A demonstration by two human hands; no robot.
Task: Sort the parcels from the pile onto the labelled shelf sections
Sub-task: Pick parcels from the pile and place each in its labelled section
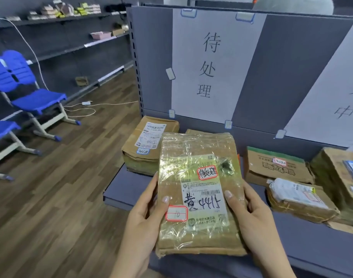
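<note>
Head view shows a flat brown parcel (199, 189), wrapped in glossy clear tape, held above the front of the grey shelf (123, 189) and touching no other box. The left hand (143, 215) and right hand (253, 213) both grasp it by its long sides near the close end, thumbs laid on the top face. It sits before the white sign (209, 65) for the section on the left. The red-edged sticker (207, 172) on the parcel seems to carry the same characters, though glare smears the writing, so a misread could send it to the wrong section. The tape looks slick, and with the grip only at the near end the far end may dip or slide out as it is pushed forward. A taped box (149, 143) stands just behind on the left and another edge shows behind the parcel; a hasty shove could knock or skew them. Boxes (276, 167) under the second sign (332, 93) lie near enough that a loose placement could straddle the boundary.
</note>
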